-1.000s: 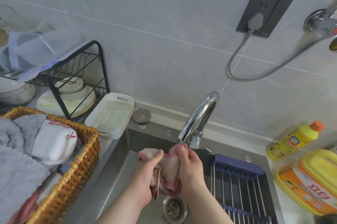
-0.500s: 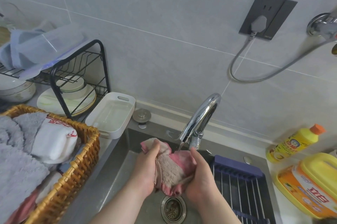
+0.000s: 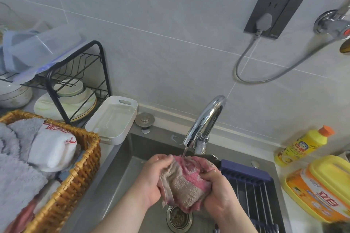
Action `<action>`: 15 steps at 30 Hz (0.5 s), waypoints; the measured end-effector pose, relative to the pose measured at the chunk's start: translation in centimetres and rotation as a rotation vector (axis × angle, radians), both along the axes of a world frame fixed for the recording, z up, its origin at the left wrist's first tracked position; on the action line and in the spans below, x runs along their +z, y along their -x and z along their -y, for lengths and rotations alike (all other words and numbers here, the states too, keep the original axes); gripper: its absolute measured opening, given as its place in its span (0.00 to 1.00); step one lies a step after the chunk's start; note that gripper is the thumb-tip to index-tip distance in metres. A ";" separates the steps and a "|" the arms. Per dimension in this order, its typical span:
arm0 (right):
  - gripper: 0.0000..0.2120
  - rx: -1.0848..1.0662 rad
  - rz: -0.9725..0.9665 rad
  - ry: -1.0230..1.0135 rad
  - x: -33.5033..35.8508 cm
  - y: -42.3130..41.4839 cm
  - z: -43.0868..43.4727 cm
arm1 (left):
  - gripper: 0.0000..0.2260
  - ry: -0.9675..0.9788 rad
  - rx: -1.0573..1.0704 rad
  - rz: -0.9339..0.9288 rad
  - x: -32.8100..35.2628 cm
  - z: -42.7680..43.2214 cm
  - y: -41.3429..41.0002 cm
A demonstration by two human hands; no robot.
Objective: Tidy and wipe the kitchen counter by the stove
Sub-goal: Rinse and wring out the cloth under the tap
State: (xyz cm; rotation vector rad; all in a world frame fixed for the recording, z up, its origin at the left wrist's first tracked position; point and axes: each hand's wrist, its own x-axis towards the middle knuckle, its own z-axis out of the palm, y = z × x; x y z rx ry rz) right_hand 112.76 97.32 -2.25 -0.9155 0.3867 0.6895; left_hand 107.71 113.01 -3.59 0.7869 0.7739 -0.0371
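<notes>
I have the cloth (image 3: 186,181) bunched between both hands over the sink (image 3: 121,172), directly above the drain (image 3: 179,218) and just under the spout of the faucet (image 3: 205,122), so the thin stream lands on its top fold and the runoff falls straight into the basin rather than onto the surface. My left hand (image 3: 155,177) is closed around the cloth's left side, fingers curled over the top edge; my right hand (image 3: 217,189) is clamped on the lower right part, thumb pressing into the pink pile. Holding it from both sides lets me rub and squeeze it, which I judge is the rinse before any wiping starts. The cloth is crumpled, so it has no clean direction, but its bulk runs roughly from the upper left, near the stream, down towards the lower right by my right palm, with a loose flap hanging off the bottom left. The blue drying rack (image 3: 251,185) sits across the right side of the sink, just beside my right hand.
</notes>
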 end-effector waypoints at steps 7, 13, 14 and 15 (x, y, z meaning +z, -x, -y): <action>0.21 0.153 -0.001 0.074 -0.1 0.3 -1.7 | 0.17 0.050 0.093 0.028 -0.2 -0.1 0.7; 0.15 0.180 0.072 0.044 0.2 0.7 -2.5 | 0.10 -0.036 -0.083 -0.080 0.1 -0.4 1.0; 0.15 0.178 0.095 0.069 0.3 0.8 -2.6 | 0.10 -0.077 -0.056 -0.076 0.0 -0.3 1.0; 0.15 0.175 0.107 0.110 0.5 0.7 -2.7 | 0.08 -0.107 -0.044 -0.050 -0.1 -0.2 0.9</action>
